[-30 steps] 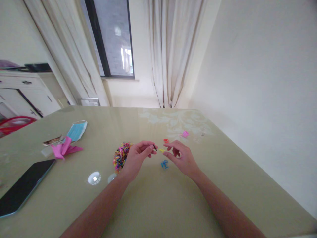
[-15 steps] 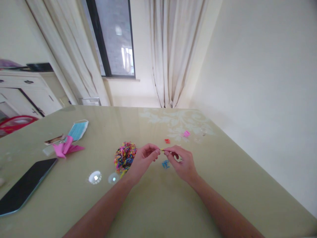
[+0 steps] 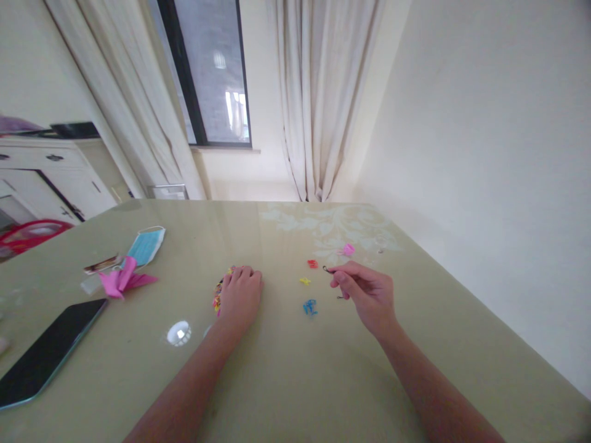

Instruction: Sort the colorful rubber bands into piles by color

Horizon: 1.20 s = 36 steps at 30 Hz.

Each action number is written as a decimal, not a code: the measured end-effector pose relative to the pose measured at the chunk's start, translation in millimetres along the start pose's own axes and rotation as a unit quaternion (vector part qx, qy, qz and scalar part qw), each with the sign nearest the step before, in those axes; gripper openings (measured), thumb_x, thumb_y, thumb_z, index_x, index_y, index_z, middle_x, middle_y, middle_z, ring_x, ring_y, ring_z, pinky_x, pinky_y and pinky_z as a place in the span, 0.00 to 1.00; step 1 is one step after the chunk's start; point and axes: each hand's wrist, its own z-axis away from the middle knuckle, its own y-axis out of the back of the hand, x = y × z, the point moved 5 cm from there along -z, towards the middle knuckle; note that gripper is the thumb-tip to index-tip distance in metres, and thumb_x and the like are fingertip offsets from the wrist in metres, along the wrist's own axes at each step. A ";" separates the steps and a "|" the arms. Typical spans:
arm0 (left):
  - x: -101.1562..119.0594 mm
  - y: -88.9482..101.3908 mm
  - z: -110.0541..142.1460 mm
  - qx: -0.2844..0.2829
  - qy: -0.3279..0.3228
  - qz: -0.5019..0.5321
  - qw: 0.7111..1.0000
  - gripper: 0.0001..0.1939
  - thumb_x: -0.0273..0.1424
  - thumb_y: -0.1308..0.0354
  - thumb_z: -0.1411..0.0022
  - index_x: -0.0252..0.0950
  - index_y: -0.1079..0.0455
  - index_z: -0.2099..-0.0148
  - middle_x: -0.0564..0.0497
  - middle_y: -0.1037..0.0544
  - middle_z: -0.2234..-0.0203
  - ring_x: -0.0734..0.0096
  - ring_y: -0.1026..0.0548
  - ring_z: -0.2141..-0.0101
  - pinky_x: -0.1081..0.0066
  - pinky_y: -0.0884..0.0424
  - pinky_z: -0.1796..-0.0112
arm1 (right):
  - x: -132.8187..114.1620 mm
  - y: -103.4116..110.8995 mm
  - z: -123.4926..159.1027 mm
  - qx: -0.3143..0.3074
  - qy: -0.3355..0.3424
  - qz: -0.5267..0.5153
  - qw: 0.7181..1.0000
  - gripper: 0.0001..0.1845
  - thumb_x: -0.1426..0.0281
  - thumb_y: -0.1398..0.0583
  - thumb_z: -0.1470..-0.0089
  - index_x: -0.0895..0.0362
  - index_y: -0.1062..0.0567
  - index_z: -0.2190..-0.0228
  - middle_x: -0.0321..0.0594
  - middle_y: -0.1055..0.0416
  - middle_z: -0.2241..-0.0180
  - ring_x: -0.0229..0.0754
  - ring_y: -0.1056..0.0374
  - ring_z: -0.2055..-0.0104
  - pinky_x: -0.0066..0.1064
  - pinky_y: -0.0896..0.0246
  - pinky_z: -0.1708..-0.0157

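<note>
My left hand lies palm down over the heap of small multicoloured loops, its fingers stretched across the top and covering most of it. To the right, my right hand pinches a small black loop between thumb and forefinger, just above the table. Another small dark loop lies under that hand, partly hidden. Between my hands sit little groups sorted by colour: red loops, yellow loops and blue loops. Pink loops lie farther back.
Left on the glossy table are a dark-screened phone, a folded pink paper shape and a blue face mask. The table's right edge runs beside a white wall. Curtains hang behind.
My hands have parted from the yellow piece they both held; yellow loops now lie on the table. My left hand moved left onto the heap, and my right moved right, holding a black loop.
</note>
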 end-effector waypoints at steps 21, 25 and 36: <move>-10.5 10.7 -5.8 0.029 0.043 0.160 0.986 0.15 0.29 0.50 0.28 0.39 0.23 0.50 0.42 0.19 0.52 0.54 0.22 0.51 0.57 0.28 0.51 | 81.3 65.5 -19.3 -0.276 -0.168 0.327 0.888 0.09 0.62 0.31 0.48 0.53 0.12 0.71 0.41 0.16 0.72 0.43 0.27 0.72 0.34 0.38 0.68; -15.4 10.5 -8.7 0.071 0.053 0.238 0.967 0.18 0.25 0.52 0.31 0.39 0.22 0.49 0.43 0.19 0.52 0.58 0.21 0.52 0.59 0.27 0.51 | 88.3 68.2 -18.2 -0.276 -0.170 0.320 0.890 0.09 0.60 0.30 0.50 0.51 0.12 0.74 0.40 0.17 0.75 0.44 0.27 0.74 0.33 0.39 0.71; -27.5 10.2 -14.7 0.129 0.059 0.404 0.904 0.16 0.26 0.46 0.40 0.39 0.22 0.53 0.46 0.16 0.58 0.62 0.18 0.58 0.62 0.23 0.53 | 69.4 54.1 -24.0 -0.230 -0.089 0.361 0.900 0.14 0.59 0.34 0.42 0.55 0.14 0.72 0.40 0.22 0.75 0.39 0.35 0.74 0.32 0.44 0.71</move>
